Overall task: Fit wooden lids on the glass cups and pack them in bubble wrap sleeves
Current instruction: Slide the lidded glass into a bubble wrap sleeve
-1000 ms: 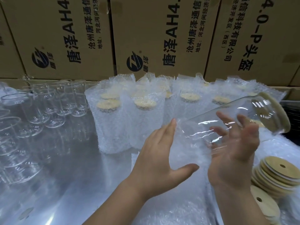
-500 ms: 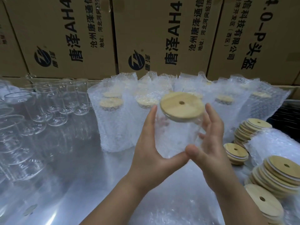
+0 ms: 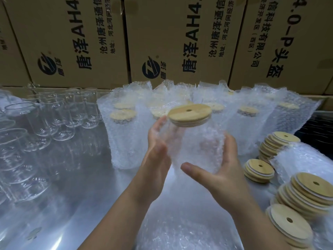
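Printed cardboard boxes stand stacked behind a shiny metal table.

Upright glass cup, wooden lid fitted; bubble wrap sleeve around its body.

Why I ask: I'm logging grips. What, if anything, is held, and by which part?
A sleeved cup, lid on, held by its sides: the left hand presses flat on its left wall, the right hand curls round its lower right side.

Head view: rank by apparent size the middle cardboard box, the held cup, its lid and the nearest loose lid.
1. middle cardboard box
2. held cup
3. its lid and nearest loose lid: alike; camera nearness makes ranking unsure.
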